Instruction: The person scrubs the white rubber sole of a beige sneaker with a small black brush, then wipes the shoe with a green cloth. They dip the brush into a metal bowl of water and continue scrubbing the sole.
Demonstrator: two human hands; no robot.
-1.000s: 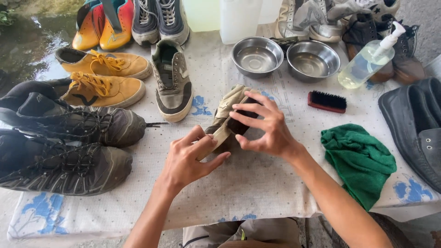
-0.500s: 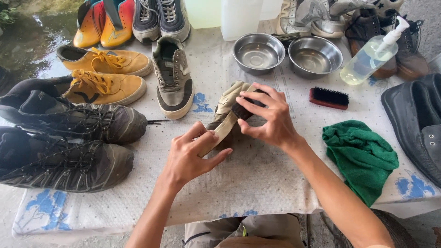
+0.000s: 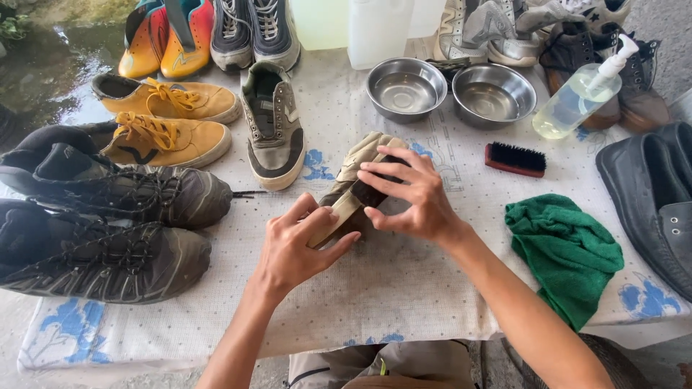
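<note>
A beige and dark brown sneaker (image 3: 358,167) lies on its side in the middle of the cloth-covered table (image 3: 404,288). My left hand (image 3: 297,245) grips its heel end, thumb along the pale sole edge. My right hand (image 3: 407,194) rests over the shoe's middle, fingers spread across the dark part. Its matching sneaker (image 3: 274,122) stands upright just to the left. Whether my right hand holds anything besides the shoe is hidden.
Two dark hiking shoes (image 3: 108,223) and two yellow sneakers (image 3: 162,119) fill the left side. Two steel bowls (image 3: 447,90), a pump bottle (image 3: 580,97), a brush (image 3: 515,158), a green cloth (image 3: 566,252) and a black shoe (image 3: 652,194) lie to the right.
My hands and the sneaker have stayed nearly in place. My right fingers shifted slightly across the shoe's side.
</note>
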